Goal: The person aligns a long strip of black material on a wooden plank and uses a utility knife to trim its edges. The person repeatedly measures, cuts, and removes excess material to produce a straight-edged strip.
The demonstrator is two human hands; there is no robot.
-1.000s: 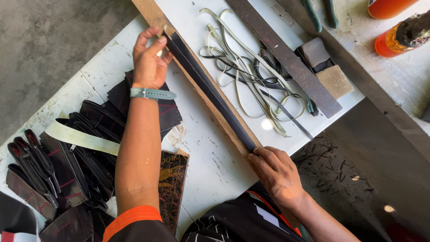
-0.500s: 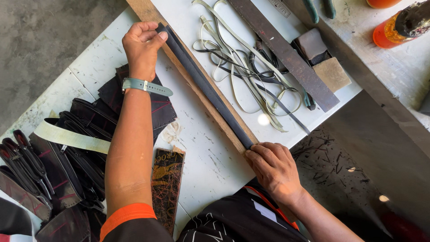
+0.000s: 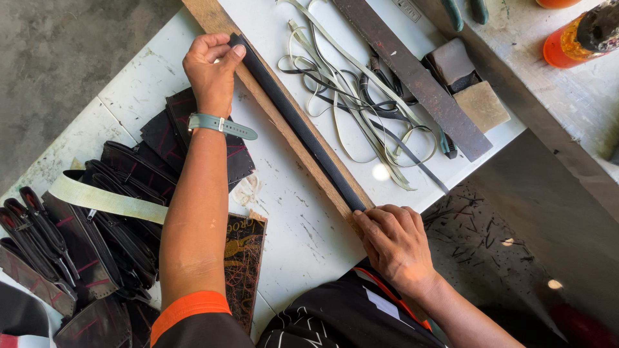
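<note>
The left hand [image 3: 209,67] is pinching the far end of a long black textured rubber strip [image 3: 293,122], thumb curled over it, fingers closed on the strip and the edge of the board beneath. The right hand [image 3: 394,241] is pressing the near end down with fingers bent and fingertips [image 3: 361,218] closed onto the strip. The strip is lying along a narrow raw wooden plank [image 3: 271,116], running from 11 o'clock to 5 o'clock across the scuffed white painted table [image 3: 303,238].

To do this well, I judge both ends need even tension so the strip is sitting flat and straight along the plank's edge, without twisting.

At 1 o'clock a tangle of pale grey-green cut ribbons [image 3: 351,103] is lying loose, thin and curling, beside a flat rusty metal bar [image 3: 412,77]. At 8 o'clock a heap of dark stitched rubber pouches [image 3: 116,200] is overlapping, matte and creased, with a cream band [image 3: 103,200] across it.
</note>
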